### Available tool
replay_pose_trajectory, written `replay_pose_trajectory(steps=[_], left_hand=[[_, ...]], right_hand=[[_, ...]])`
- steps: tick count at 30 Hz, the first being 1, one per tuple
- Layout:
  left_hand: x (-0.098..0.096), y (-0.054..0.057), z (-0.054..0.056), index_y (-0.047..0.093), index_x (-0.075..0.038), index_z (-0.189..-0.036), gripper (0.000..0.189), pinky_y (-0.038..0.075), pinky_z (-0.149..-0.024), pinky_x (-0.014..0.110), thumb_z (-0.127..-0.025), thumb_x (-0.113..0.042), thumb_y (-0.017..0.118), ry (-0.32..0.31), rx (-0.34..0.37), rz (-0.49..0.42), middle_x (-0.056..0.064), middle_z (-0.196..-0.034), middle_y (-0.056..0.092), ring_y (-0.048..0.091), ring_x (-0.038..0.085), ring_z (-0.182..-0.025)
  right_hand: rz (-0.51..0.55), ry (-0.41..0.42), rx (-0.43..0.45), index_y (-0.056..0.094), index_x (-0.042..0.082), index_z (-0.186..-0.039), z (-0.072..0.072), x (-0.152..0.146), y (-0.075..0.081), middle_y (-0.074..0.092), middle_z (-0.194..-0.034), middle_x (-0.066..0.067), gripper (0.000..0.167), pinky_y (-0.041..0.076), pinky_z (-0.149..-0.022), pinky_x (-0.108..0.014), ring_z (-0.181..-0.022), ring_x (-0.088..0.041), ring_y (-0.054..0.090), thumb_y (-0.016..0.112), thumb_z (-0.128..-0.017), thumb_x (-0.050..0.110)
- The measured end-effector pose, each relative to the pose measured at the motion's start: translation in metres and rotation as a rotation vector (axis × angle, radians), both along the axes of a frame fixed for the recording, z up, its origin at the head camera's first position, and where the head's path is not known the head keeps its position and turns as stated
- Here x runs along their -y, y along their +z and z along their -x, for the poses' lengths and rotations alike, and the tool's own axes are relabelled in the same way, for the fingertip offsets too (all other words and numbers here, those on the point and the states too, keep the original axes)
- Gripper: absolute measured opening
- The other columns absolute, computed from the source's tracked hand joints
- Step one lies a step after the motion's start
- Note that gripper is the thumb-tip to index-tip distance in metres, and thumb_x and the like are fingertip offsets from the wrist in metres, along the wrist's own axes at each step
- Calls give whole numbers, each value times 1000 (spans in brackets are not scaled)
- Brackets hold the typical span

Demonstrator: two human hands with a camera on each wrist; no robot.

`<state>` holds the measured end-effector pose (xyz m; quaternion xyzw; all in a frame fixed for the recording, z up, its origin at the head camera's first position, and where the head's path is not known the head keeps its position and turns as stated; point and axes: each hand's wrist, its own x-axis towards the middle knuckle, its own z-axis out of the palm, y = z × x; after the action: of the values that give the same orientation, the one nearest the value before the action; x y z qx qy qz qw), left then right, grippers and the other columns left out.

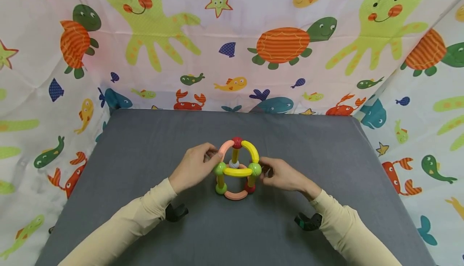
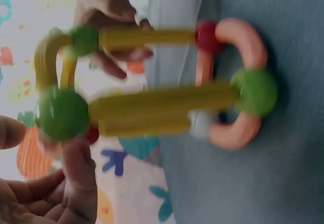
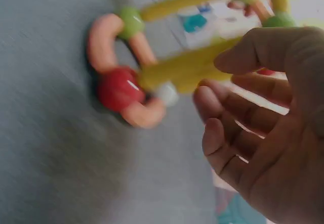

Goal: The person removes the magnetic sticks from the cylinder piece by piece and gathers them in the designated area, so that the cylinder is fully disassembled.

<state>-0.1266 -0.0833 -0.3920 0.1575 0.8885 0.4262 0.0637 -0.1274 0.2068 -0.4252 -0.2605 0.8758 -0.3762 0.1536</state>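
Observation:
A frame of magnetic rods and balls (image 1: 237,172) stands on the grey cloth, with yellow straight rods upright between a lower ring and an upper ring. My left hand (image 1: 197,164) is at its upper left, the thumb right at a green ball (image 2: 62,114) and a fingertip a little apart from that ball. On the other side my right hand (image 1: 284,175) is beside the frame, its fingers loosely bent with nothing between them. In the right wrist view its thumb overlaps a yellow rod (image 3: 187,64); a red ball (image 3: 119,88) sits at that rod's foot.
Grey cloth (image 1: 159,137) covers the table. A curtain printed with sea animals (image 1: 224,24) hangs behind it and along both sides. Dark wrist devices (image 1: 308,221) are under both sleeves.

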Motion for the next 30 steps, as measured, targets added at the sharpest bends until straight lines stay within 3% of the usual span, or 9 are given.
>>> replay_pose_trajectory(steps=[5, 7, 10, 16, 30], left_hand=[[-8, 6, 26, 64, -7, -121, 35, 51, -73, 33, -98, -33, 58, -7, -146, 85, 7, -105, 65, 60, 18, -86], [-14, 8, 36, 63, -8, -125, 37, 53, -76, 35, -98, -33, 58, -43, -160, 104, 7, -111, 64, 62, 19, -90], [-25, 9, 43, 63, -11, -128, 38, 55, -79, 36, -97, -33, 58, -101, -135, 123, 5, -118, 63, 64, 19, -94], [-38, 4, 44, 68, -9, -122, 33, 50, -77, 32, -93, -24, 63, -170, -170, 163, 6, -114, 65, 59, 19, -90], [-44, 5, 45, 73, -9, -108, 20, 51, -78, 34, -90, -19, 69, -153, -264, 130, 6, -103, 68, 60, 21, -89]], right_hand=[[-3, -191, -17, 60, 9, -127, 21, 2, 22, 69, -105, -9, 31, 52, -68, -29, -80, -13, 63, 57, -96, 14], [26, -244, -23, 62, 10, -123, 28, 11, 31, 70, -104, -10, 28, 53, -68, -30, -78, -15, 65, 58, -99, 21], [39, -256, -45, 65, 11, -119, 33, 28, 40, 70, -105, -9, 27, 55, -70, -31, -79, -16, 66, 59, -98, 27], [10, -242, -86, 69, 11, -111, 34, 51, 44, 71, -98, -5, 22, 54, -69, -29, -78, -16, 65, 63, -94, 25], [7, -316, -179, 70, 12, -93, 36, 60, 47, 70, -84, -2, 10, 51, -63, -27, -70, -14, 59, 67, -88, 20]])
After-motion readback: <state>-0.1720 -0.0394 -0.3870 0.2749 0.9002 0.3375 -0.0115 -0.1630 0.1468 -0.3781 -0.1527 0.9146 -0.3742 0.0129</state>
